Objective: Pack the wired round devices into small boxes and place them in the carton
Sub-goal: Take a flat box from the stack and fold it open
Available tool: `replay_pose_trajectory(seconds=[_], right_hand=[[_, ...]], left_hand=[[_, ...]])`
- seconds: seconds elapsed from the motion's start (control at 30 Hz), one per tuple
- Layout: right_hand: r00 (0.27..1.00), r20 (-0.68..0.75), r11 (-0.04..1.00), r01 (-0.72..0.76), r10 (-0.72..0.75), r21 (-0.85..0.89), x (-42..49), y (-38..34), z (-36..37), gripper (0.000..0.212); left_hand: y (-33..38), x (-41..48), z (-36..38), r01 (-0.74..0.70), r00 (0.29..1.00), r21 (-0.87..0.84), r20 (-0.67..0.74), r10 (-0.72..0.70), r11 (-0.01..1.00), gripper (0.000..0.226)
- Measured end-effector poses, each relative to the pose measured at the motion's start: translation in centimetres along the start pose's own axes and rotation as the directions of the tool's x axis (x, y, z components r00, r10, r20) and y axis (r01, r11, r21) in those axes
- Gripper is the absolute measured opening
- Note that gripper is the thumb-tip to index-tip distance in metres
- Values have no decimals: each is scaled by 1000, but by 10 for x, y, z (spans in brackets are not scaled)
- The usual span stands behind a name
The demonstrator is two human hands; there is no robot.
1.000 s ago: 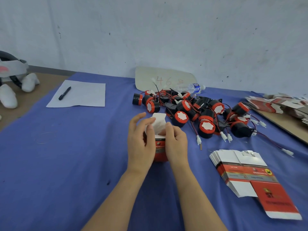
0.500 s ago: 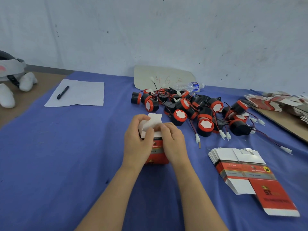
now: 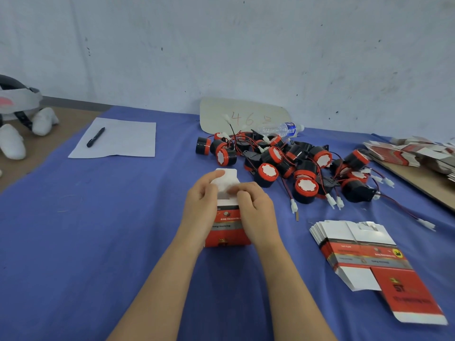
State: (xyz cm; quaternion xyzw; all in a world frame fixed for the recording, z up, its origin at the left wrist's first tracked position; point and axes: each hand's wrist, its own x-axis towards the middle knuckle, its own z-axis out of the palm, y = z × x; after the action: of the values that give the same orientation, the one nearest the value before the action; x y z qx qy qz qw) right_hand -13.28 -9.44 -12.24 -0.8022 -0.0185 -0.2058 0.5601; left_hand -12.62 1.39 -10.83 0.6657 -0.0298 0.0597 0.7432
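A small red and white box (image 3: 227, 227) stands upright on the blue cloth in the middle. My left hand (image 3: 200, 209) grips its left side with fingers curled on the white top flap (image 3: 226, 179). My right hand (image 3: 256, 207) holds the right side and its fingers pinch the same flap. Whether a device is inside is hidden. Behind, a pile of black round devices (image 3: 285, 163) with red rims and red-black wires lies loose. A stack of flat unfolded boxes (image 3: 364, 254) lies to the right. No carton is in view.
A sheet of paper (image 3: 123, 141) with a black pen (image 3: 95, 137) lies at the back left. A plastic bottle (image 3: 280, 129) and a cardboard piece marked 46 (image 3: 243, 116) are by the wall. More flat boxes (image 3: 418, 153) are piled on a board at the far right.
The left fingers have closed onto the flap, and both hands have pressed the white flap lower over the box top. The box stayed in place.
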Motion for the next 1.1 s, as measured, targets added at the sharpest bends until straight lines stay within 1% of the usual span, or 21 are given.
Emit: replay_pose_trajectory(seconds=[0.07,0.17,0.2,0.3,0.33,0.4,0.47,0.5,0.53,0.6,0.67,0.73,0.8,0.83,0.9,0.97,1.03,1.1], right_hand=[[1000,4,999,-12,12,31,0,0,0,33],[1000,27,991,-18,15,134,0,-1,2,52],[999,45,986,-23,16,168,1,-1,2,52],[994,96,962,-67,43,266,2,-3,-1,32],[993,110,959,-78,50,272,1,-5,-2,29],[986,153,958,-100,60,269,0,-6,-4,36],[974,198,946,-162,108,280,1,-5,-6,43],[966,222,940,-191,130,281,1,-5,-7,42],[955,261,934,-215,141,284,2,-4,-9,38],[912,389,910,-265,129,318,3,-2,-15,24],[869,480,892,-305,117,334,2,-2,-20,24],[876,455,898,-321,160,301,1,-3,-20,20],[895,384,912,-334,227,240,1,-5,-20,21],[894,373,908,-348,247,232,2,-5,-21,24],[875,406,910,-365,264,196,3,-5,-28,35],[870,427,948,-308,245,84,2,-7,-35,38],[878,432,976,-218,208,-26,2,-11,-39,30],[884,431,982,-187,182,-31,2,-15,-42,24]], left_hand=[[-2,0,-1,33,999,11,10,-33,999,45],[-3,1,-1,41,999,-10,-16,-41,999,49],[-4,2,-1,31,999,-12,-30,-31,999,49],[-6,3,1,10,995,-20,-100,-12,1000,42],[-6,3,2,12,993,-34,-118,-16,999,38],[-8,3,4,14,991,-99,-129,-26,995,31],[-9,3,4,18,992,-196,-122,-43,980,27],[-10,2,3,12,993,-232,-114,-40,973,23],[-10,1,2,-3,994,-231,-106,-22,973,19],[-10,-1,2,-60,994,-129,-98,48,990,15],[-12,-2,2,-133,986,-41,-104,128,990,19],[-12,-3,2,-167,981,-12,-103,165,986,28],[-13,-3,3,-184,978,13,-96,184,983,33],[-14,-3,3,-197,976,21,-88,198,980,34],[-15,-6,5,-252,963,43,-83,255,967,31],[-15,-9,8,-350,931,58,-94,354,935,26],[-13,-12,9,-433,893,54,-106,437,900,25],[-10,-11,9,-496,860,42,-114,497,867,27]])
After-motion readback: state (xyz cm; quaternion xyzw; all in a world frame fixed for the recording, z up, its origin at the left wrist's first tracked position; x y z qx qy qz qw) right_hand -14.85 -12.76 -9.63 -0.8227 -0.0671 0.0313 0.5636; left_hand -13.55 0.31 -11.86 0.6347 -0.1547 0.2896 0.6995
